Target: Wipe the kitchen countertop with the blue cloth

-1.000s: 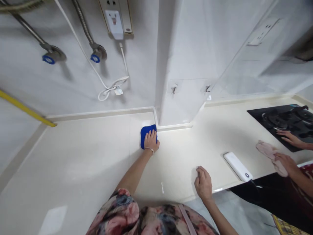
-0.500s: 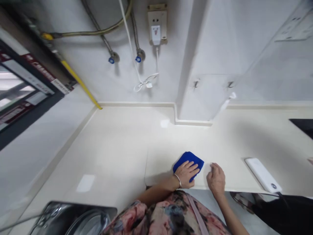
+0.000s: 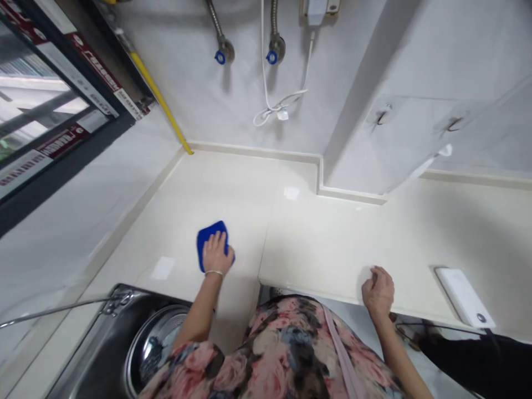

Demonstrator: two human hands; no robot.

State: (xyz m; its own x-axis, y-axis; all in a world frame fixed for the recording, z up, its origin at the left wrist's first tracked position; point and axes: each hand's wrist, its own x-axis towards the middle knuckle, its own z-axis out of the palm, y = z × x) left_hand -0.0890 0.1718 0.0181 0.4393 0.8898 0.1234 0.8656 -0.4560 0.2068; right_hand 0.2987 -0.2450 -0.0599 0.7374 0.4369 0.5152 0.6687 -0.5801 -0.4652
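1. Your left hand lies over the blue cloth, which sits on the counter just beyond the sink and to its right.
2. The palm-down hold probably serves to spread pressure: the cloth lies flat under you, not bunched, with much of it showing past your fingers.
3. That hand isn't clamped on anything – its fingers are extended on top of the cloth, the thumb out to the right.
4. Your left forearm reaches forward past the sink's right side, fingers pointing away from you.
5. Your right hand rests near the counter's front edge, well right of the sink – likely a prop for your lean. Its fingers curl loosely around nothing visible; whether the tips meet, you cannot tell from here.
6. Farther right from the sink lies a white device, apart from that hand.
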